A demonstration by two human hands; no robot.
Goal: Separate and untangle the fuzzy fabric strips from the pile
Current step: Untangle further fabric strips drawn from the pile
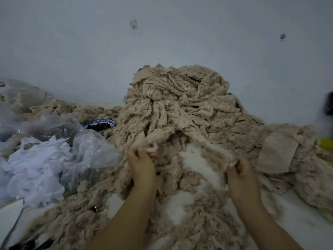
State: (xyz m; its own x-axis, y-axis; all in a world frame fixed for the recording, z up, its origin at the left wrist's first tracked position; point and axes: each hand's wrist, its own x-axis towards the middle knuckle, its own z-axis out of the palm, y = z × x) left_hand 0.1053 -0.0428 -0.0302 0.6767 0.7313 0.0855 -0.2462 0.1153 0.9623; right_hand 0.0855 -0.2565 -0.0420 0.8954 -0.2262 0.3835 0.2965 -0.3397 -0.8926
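Pale blue wall (162, 42) behind white tabletop (194, 159). Tall beige fuzzy fabric-strip pile (180, 105) sat centre. Our left hand (142, 163) and right hand (241, 175), fingers curled, each pinched a strip from pile's front.

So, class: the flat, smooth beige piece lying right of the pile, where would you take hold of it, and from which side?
Pinch the near bottom edge of the flat piece, coming from the front. It lies spread on top of the fuzzy strips, and that edge looks free and uncovered.
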